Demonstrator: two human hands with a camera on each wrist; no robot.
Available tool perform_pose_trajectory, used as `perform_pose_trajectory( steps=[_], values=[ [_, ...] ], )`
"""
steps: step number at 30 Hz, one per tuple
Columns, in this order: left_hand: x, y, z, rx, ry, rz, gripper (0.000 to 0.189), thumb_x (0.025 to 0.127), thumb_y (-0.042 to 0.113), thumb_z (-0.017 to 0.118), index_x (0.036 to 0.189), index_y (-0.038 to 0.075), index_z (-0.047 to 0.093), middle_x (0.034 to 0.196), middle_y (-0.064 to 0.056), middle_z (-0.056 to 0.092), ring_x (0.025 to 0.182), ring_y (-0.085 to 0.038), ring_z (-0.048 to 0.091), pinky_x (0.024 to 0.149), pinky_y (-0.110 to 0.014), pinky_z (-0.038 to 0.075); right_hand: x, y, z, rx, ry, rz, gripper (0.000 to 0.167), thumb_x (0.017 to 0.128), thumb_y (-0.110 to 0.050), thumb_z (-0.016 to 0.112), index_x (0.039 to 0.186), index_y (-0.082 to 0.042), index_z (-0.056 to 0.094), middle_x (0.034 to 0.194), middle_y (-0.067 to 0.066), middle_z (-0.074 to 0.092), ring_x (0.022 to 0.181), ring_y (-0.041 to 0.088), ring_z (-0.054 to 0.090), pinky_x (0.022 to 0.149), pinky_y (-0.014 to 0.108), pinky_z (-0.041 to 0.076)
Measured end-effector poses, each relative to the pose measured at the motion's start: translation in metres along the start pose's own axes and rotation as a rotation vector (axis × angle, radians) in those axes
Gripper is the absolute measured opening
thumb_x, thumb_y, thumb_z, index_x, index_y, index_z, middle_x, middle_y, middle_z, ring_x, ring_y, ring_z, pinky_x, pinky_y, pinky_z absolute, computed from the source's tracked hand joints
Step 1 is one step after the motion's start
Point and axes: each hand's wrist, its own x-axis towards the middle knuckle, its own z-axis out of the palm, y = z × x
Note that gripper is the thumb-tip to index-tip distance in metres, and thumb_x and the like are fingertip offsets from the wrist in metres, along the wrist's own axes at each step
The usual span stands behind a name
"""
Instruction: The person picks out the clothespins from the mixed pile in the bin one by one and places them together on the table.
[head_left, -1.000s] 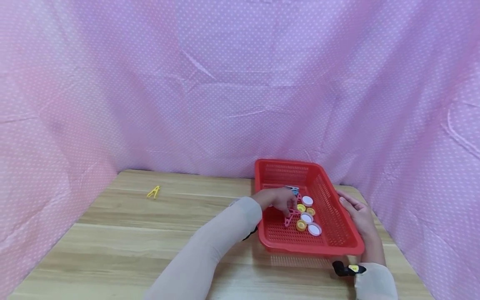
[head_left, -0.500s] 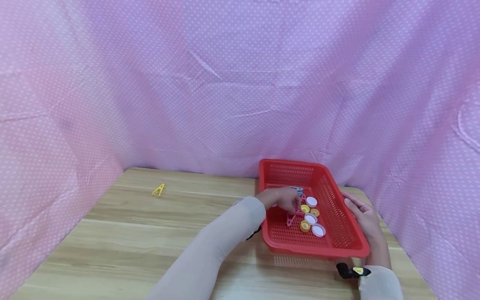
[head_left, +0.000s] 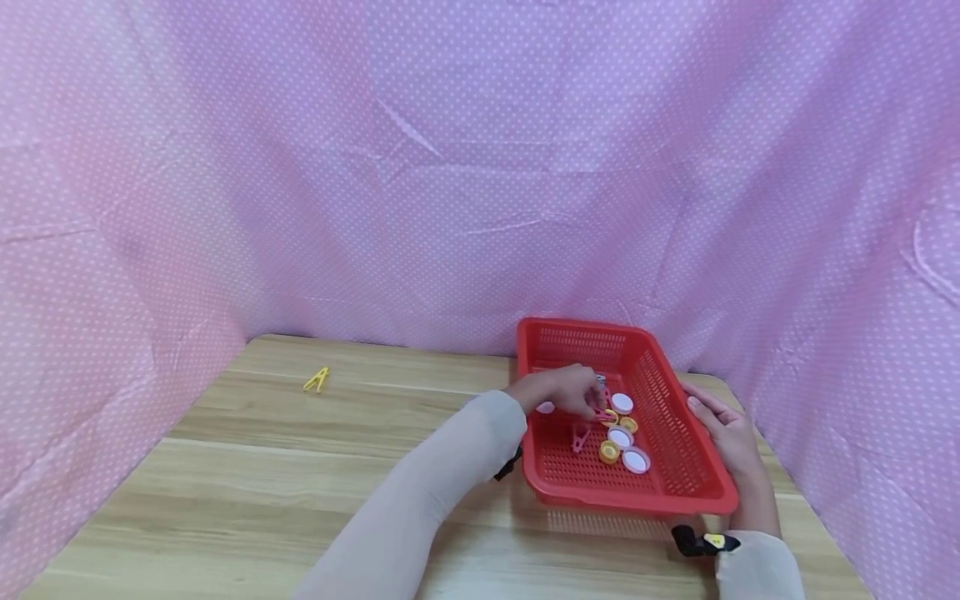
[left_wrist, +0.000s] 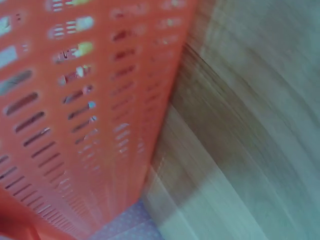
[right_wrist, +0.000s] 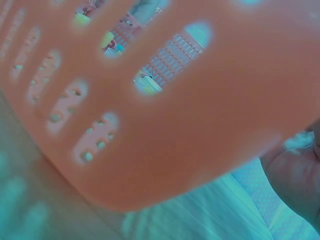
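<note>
In the head view, my left hand (head_left: 576, 392) is inside the red plastic basket (head_left: 633, 502). Its fingertips pinch a pink clothespin (head_left: 604, 415) just above the basket floor. Another pink clothespin (head_left: 581, 438) lies below that hand. White and pink round lids, such as one pink-rimmed lid (head_left: 636, 460), lie to its right among small yellow caps (head_left: 609, 452). My right hand (head_left: 731, 437) holds the basket's right side, thumb at the rim and fingers along the outside. In the right wrist view, part of this hand (right_wrist: 295, 172) shows beyond the basket's wall.
A yellow clothespin (head_left: 317, 380) lies alone at the far left of the wooden table (head_left: 247, 467). Pink dotted cloth (head_left: 480, 167) hangs behind and at both sides. The slotted basket wall (left_wrist: 100, 140) fills much of the left wrist view.
My left hand has risen slightly, and the pink clothespin in its fingertips is now off the other pink one. The right hand keeps its place on the basket. The head view has shifted a little.
</note>
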Motion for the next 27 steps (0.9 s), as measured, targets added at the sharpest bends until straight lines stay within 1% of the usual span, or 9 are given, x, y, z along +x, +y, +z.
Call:
perform_pose_trajectory(
  steps=[4, 9, 12, 16, 19, 22, 27],
  values=[
    [-0.001, -0.001, -0.004, -0.018, 0.013, 0.035, 0.017, 0.093, 0.015, 0.077, 0.109, 0.017, 0.077, 0.094, 0.01, 0.07, 0.087, -0.002, 0.064, 0.075, -0.014, 0.051, 0.002, 0.002, 0.001, 0.018, -0.016, 0.015, 0.036, 0.106, -0.015, 0.056, 0.14, -0.024, 0.065, 0.107, -0.008, 0.076, 0.091, 0.013, 0.075, 0.073, 0.03, 0.061],
    [-0.006, 0.002, -0.011, 0.0, 0.046, 0.073, 0.017, 0.093, 0.014, 0.077, 0.11, 0.014, 0.077, 0.093, 0.01, 0.07, 0.087, 0.0, 0.064, 0.076, -0.013, 0.05, 0.003, 0.003, 0.0, 0.011, -0.014, 0.02, 0.037, 0.106, -0.015, 0.056, 0.141, -0.024, 0.064, 0.107, -0.008, 0.076, 0.091, 0.013, 0.075, 0.073, 0.031, 0.061],
    [-0.009, 0.006, -0.014, -0.016, 0.063, 0.082, 0.018, 0.093, 0.013, 0.077, 0.111, 0.014, 0.077, 0.095, 0.01, 0.071, 0.087, 0.0, 0.064, 0.076, -0.012, 0.051, 0.0, 0.0, -0.002, 0.001, -0.005, 0.02, 0.037, 0.107, -0.016, 0.056, 0.142, -0.023, 0.063, 0.107, -0.009, 0.076, 0.09, 0.013, 0.075, 0.072, 0.031, 0.061],
    [-0.014, 0.007, -0.019, -0.024, 0.082, 0.107, 0.021, 0.093, 0.014, 0.077, 0.114, 0.015, 0.076, 0.098, 0.011, 0.071, 0.088, 0.0, 0.063, 0.077, -0.012, 0.051, -0.003, -0.004, -0.006, 0.001, -0.009, 0.014, 0.037, 0.107, -0.014, 0.054, 0.142, -0.024, 0.064, 0.106, -0.008, 0.076, 0.09, 0.012, 0.075, 0.072, 0.031, 0.061],
    [-0.02, 0.001, -0.026, 0.0, 0.101, 0.134, 0.024, 0.093, 0.015, 0.077, 0.117, 0.013, 0.076, 0.102, 0.01, 0.072, 0.089, 0.001, 0.063, 0.078, -0.012, 0.05, -0.002, -0.005, -0.006, 0.011, -0.021, -0.001, 0.036, 0.107, -0.013, 0.054, 0.14, -0.023, 0.065, 0.107, -0.008, 0.076, 0.09, 0.012, 0.075, 0.072, 0.03, 0.061],
    [-0.03, -0.004, -0.034, 0.027, 0.118, 0.155, 0.027, 0.094, 0.016, 0.077, 0.12, 0.012, 0.076, 0.105, 0.007, 0.074, 0.088, 0.0, 0.064, 0.078, -0.013, 0.05, -0.001, -0.002, -0.004, 0.029, -0.027, -0.011, 0.036, 0.107, -0.012, 0.054, 0.139, -0.023, 0.066, 0.107, -0.007, 0.077, 0.091, 0.011, 0.074, 0.073, 0.029, 0.061],
    [-0.049, -0.013, -0.048, 0.065, 0.143, 0.186, 0.028, 0.096, 0.019, 0.074, 0.122, 0.011, 0.075, 0.11, 0.002, 0.074, 0.092, 0.0, 0.065, 0.081, -0.014, 0.051, 0.0, 0.001, -0.003, 0.035, -0.022, 0.0, 0.036, 0.107, -0.012, 0.054, 0.139, -0.023, 0.066, 0.107, -0.006, 0.077, 0.09, 0.013, 0.075, 0.073, 0.03, 0.061]
  ],
)
